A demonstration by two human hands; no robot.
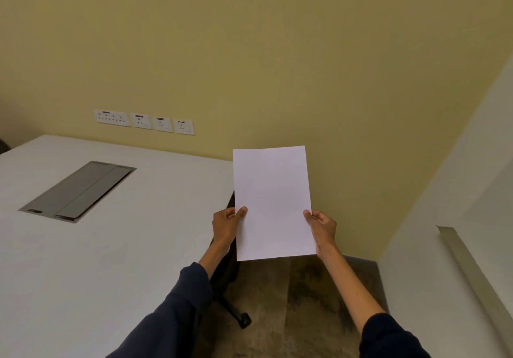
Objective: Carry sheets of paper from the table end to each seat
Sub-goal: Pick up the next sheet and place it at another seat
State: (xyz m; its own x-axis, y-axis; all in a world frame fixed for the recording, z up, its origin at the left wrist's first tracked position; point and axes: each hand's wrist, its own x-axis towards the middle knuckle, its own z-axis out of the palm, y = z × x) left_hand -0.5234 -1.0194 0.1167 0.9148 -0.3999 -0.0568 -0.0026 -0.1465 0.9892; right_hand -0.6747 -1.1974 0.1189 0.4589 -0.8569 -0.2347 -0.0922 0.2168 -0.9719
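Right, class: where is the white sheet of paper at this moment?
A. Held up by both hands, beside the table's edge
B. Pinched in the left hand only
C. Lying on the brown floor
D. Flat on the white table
A: the white sheet of paper is gripped at its side edges by the left hand and the right hand, off the white table.

No legible text anywhere.

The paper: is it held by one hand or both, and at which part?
Both. The white paper is held upright, the left hand on its lower left edge and the right hand on its lower right edge.
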